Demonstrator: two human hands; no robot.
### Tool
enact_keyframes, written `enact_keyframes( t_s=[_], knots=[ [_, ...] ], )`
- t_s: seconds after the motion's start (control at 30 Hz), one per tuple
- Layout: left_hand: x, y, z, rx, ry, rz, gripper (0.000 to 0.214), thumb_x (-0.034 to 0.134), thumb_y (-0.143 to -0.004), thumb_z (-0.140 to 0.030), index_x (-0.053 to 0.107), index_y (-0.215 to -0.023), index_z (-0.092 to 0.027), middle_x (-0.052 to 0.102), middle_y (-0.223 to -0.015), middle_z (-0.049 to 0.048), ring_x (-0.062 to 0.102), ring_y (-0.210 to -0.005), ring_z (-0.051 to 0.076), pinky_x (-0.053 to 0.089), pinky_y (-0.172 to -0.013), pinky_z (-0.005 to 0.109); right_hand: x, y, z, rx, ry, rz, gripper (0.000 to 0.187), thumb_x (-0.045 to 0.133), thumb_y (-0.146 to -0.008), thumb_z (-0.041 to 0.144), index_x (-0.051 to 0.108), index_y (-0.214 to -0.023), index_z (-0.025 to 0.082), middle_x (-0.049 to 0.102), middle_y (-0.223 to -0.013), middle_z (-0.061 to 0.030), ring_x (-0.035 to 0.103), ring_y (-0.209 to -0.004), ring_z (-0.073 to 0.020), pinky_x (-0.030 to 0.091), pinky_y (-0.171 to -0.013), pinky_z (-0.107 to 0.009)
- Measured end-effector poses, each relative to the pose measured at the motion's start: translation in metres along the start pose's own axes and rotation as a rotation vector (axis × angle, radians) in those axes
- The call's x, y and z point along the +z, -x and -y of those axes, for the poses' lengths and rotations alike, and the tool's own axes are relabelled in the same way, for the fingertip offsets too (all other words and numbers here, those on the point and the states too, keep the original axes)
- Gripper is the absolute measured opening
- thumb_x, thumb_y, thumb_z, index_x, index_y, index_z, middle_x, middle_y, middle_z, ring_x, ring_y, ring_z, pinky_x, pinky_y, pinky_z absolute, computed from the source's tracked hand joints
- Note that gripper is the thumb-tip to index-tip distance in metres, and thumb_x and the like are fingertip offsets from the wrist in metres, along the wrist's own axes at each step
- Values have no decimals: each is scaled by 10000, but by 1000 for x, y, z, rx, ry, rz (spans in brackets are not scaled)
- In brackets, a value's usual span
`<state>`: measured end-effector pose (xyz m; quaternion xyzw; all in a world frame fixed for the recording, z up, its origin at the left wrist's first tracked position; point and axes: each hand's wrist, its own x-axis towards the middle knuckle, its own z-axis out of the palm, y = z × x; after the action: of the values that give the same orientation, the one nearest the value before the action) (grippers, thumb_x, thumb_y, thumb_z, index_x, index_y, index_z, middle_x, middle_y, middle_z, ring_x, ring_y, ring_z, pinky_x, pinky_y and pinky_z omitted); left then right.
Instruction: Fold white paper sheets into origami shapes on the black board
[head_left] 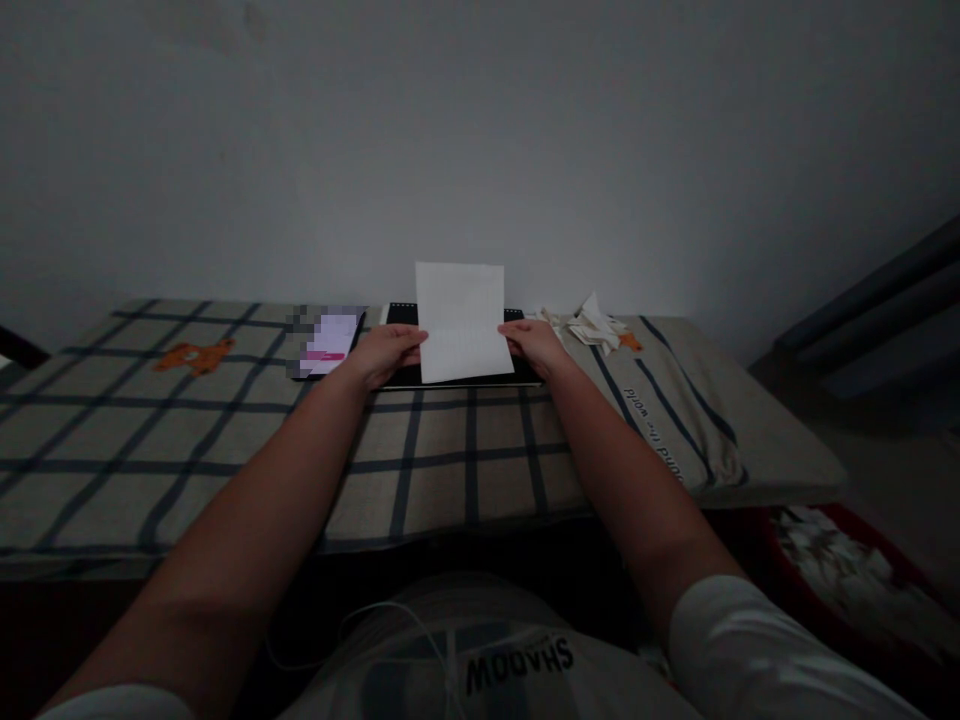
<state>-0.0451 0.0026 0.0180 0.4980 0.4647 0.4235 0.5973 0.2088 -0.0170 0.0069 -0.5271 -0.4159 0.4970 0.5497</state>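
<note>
A white sheet of paper (pixel 461 320) is held upright between both hands, with a faint crease across its middle. My left hand (pixel 388 352) pinches its left edge and my right hand (pixel 534 345) pinches its right edge. Under the sheet lies a black pad or notebook (pixel 465 375) on a checked cloth (pixel 225 440) that covers the table.
A phone with a lit screen (pixel 330 342) lies left of the pad. A heap of folded paper pieces (pixel 589 325) sits to the right. A red basket of crumpled paper (pixel 847 580) stands on the floor at lower right. A plain wall rises behind the table.
</note>
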Motion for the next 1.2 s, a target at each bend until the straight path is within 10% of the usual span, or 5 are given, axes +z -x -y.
enact_keyframes(
  t_s=[0.3, 0.47, 0.7, 0.93, 1.2],
  knots=[
    [-1, -4, 8, 140, -159, -48, 157, 807, -685, -247, 721, -779, -156, 716, -756, 61, 647, -660, 143, 568, -724, 309, -1, -5, -6, -28, 87, -41, 31, 677, -791, 152, 699, -769, 147, 660, -670, 3, 577, -617, -89, 520, -678, -246],
    [-9, -5, 7, 466, -583, -214, 405, 756, -738, -338, 710, -1101, -165, 734, -855, 60, 665, -775, 189, 547, -821, 342, -8, -13, -12, -119, 382, -73, 98, 665, -808, 163, 727, -732, 157, 656, -621, -9, 570, -574, -118, 513, -681, -294],
    [-10, -11, 19, 671, -1025, 280, 389, 609, -855, -424, 713, -1176, -231, 626, -1380, 81, 508, -1342, 244, 316, -1168, 439, -12, -14, -12, -260, 630, -92, 106, 726, -762, 144, 756, -679, 202, 715, -682, -31, 658, -728, -198, 491, -835, -367],
    [-8, -11, 24, 681, -1265, 316, 507, 470, -935, -461, 648, -1305, -165, 538, -1464, 131, 479, -1376, 258, 291, -1168, 408, -13, -14, -10, -466, 885, -132, 196, 680, -832, 196, 787, -996, 195, 740, -962, -83, 642, -940, -231, 459, -926, -373],
    [10, 12, 24, 647, -1445, 72, 450, 440, -966, -457, 659, -1293, -238, 576, -1436, 92, 515, -1324, 294, 341, -1105, 433, 3, -2, -16, -722, 1055, 349, 142, 677, -857, 254, 807, -887, 204, 731, -940, -86, 612, -964, -235, 425, -943, -363]
  ],
)
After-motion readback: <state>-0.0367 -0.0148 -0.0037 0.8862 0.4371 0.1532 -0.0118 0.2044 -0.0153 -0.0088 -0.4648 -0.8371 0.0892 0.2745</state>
